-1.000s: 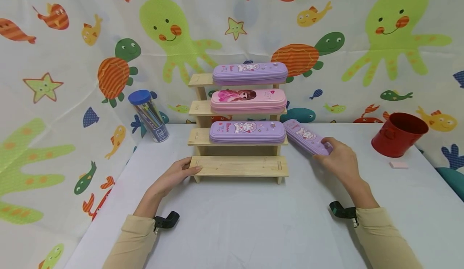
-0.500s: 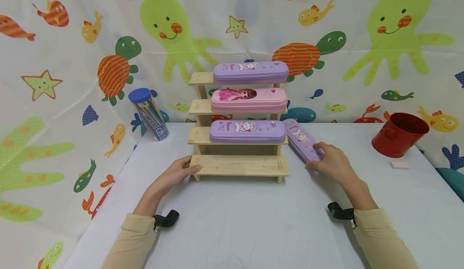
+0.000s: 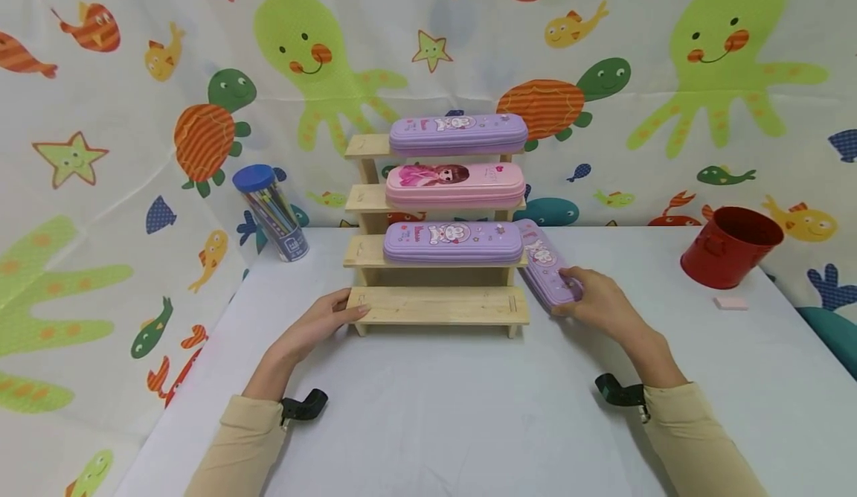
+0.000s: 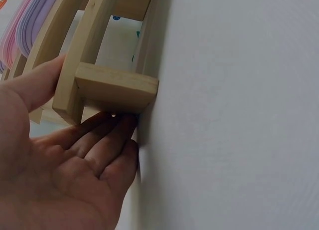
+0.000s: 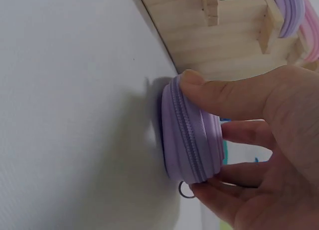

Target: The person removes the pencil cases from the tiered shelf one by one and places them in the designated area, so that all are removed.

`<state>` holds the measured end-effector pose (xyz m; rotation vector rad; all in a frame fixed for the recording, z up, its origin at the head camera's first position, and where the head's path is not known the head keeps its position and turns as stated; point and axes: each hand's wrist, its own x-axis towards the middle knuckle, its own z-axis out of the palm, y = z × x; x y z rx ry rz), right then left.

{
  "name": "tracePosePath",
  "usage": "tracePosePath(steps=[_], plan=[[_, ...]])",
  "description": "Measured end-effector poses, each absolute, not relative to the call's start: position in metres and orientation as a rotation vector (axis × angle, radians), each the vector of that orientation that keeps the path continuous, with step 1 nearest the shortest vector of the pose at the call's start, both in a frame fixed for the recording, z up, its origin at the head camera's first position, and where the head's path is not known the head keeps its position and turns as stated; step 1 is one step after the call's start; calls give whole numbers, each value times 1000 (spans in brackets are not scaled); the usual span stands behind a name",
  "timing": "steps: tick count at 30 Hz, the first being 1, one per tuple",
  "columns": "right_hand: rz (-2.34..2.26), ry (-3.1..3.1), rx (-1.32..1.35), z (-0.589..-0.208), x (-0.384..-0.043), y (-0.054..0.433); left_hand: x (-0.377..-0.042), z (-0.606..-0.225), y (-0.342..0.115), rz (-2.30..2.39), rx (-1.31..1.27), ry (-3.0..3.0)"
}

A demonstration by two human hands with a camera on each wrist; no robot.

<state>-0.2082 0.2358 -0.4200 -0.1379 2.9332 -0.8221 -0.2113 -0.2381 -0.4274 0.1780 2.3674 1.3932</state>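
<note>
My right hand (image 3: 605,305) grips the near end of a purple zip pencil case (image 3: 544,265), which lies aslant beside the rack's right side. In the right wrist view the thumb is on one side of the case (image 5: 192,130) and the fingers are on the other, with the zip and a small ring showing. My left hand (image 3: 315,329) holds the left end of the bottom shelf of a stepped wooden rack (image 3: 438,305), thumb on top and fingers (image 4: 114,142) beside and below. The upper three shelves bear a purple case (image 3: 458,134), a pink case (image 3: 455,186) and another purple case (image 3: 453,242).
A tilted clear tub of pencils with a blue lid (image 3: 271,213) stands left of the rack. At the right are a tilted red bucket (image 3: 726,251) and a pink eraser (image 3: 730,303) on the white tabletop (image 3: 428,415). A sea-animal cloth (image 3: 462,36) hangs behind.
My right hand has moved left and slightly nearer, swinging the pencil case's near end toward the rack. The left hand has kept its place on the bottom shelf.
</note>
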Motion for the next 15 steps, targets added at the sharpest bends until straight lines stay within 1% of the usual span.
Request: tracePosePath(steps=[15], plan=[[-882,2945,-255,-425,-208,217,-211,-430,-240,1390,155,2373]])
